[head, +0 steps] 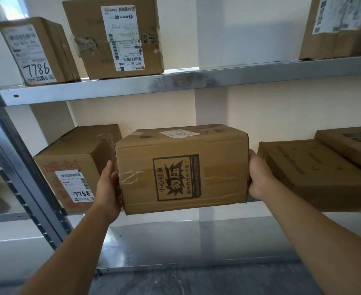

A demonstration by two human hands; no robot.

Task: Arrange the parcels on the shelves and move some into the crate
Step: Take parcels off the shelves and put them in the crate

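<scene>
A brown cardboard parcel (181, 169) with a black printed warning panel on its front sits at the front edge of the middle shelf (260, 211). My left hand (108, 188) presses flat against its left side, fingers pointing up. My right hand (258, 177) holds its right side, with the fingertips hidden behind the box. The parcel is level, between a parcel marked 7786 (73, 167) on its left and a flat parcel (316, 173) on its right. No crate is in view.
The upper shelf (196, 81) carries a small parcel marked 7786 (36, 52), a larger labelled parcel (115, 37) and another parcel at the right (341, 28). A bare lower metal shelf (196, 245) lies below. A grey upright post (15, 173) stands at the left.
</scene>
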